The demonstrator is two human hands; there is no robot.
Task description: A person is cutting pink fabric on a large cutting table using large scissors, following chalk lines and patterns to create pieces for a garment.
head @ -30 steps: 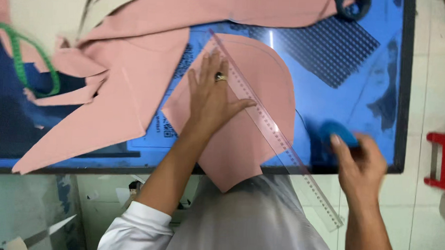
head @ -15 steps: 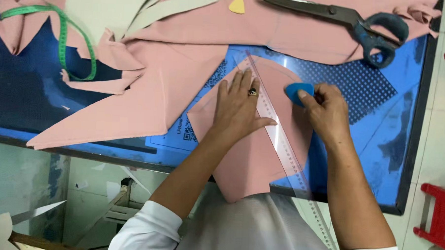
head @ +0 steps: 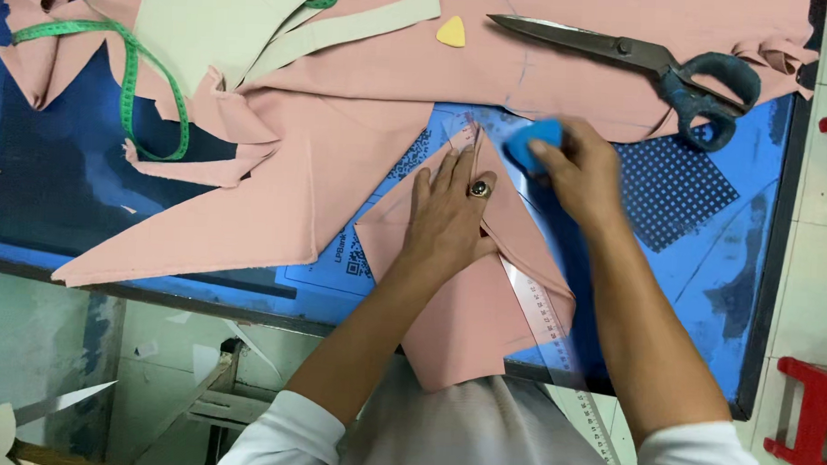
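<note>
Two hands work one soft, limp pink fabric piece [head: 456, 316] on the blue table [head: 759, 300]: the left hand [head: 451, 220] spread flat pinning it beside the clear ruler [head: 543, 315], the right hand [head: 581, 170] pinching blue chalk [head: 531, 140].

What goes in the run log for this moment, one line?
left hand: flat on pink fabric piece | right hand: holds blue chalk at clear ruler | scissors: idle
</note>
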